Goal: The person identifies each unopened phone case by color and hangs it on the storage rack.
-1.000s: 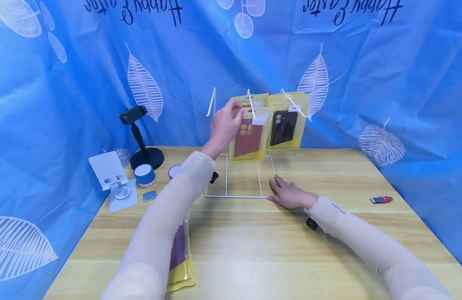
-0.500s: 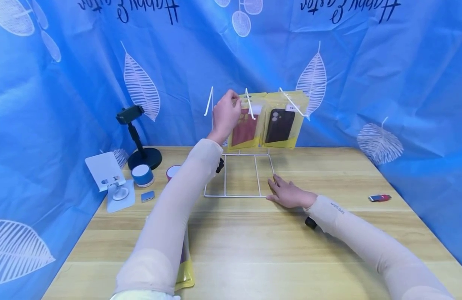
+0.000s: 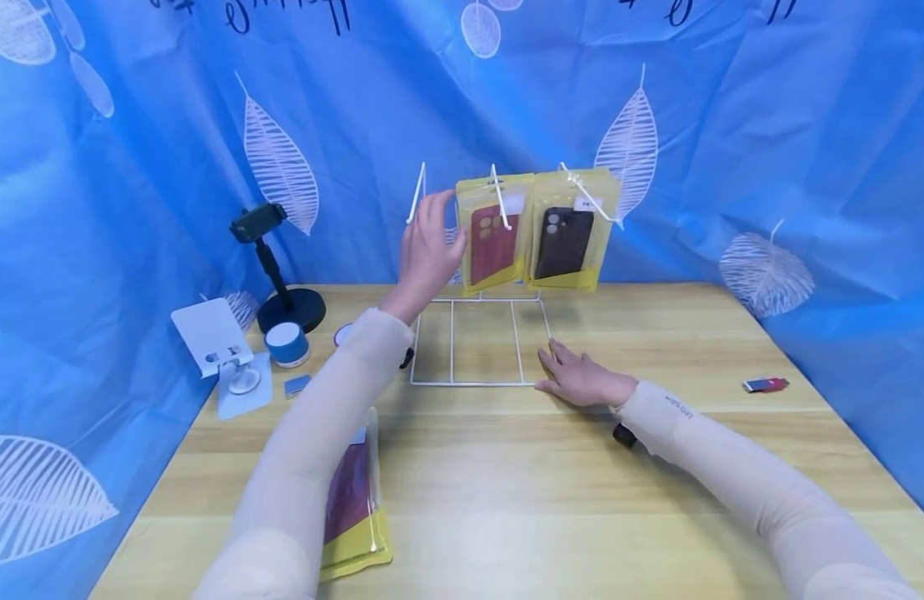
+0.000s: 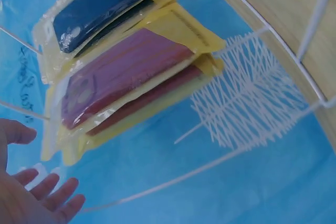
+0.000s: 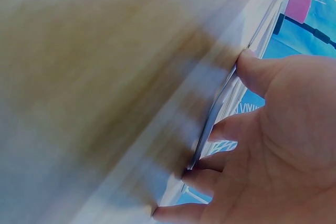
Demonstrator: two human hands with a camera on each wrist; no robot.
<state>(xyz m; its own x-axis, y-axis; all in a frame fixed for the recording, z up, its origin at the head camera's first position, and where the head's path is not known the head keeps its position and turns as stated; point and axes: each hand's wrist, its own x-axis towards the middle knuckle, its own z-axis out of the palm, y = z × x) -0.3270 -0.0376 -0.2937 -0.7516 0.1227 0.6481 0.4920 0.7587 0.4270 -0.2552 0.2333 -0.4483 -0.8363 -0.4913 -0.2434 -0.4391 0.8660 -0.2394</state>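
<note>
A white wire display rack (image 3: 476, 384) stands on the table. From its middle hook hang yellow-edged pouches with dark red phone cases (image 3: 494, 242), one behind another. The right hook carries similar pouches with black phone cases (image 3: 565, 237); the left hook is bare. My left hand (image 3: 432, 250) is just left of the red pouches, fingers spread. In the left wrist view, a gap separates that hand (image 4: 39, 198) from the hanging phone case pouches (image 4: 126, 77). My right hand (image 3: 581, 379) rests at the right front corner of the rack's base, fingers extended along the wire.
Another pouched phone case (image 3: 357, 508) lies at front left, partly under my left forearm. At the left stand a black phone holder (image 3: 282, 283), a white stand (image 3: 222, 350) and a blue round item (image 3: 287, 343). A red-and-dark stick (image 3: 765, 385) lies at right.
The front red phone case pouch has slid back along the middle hook to the others. My left hand has let it go and moved away leftward; my right hand stayed at the base.
</note>
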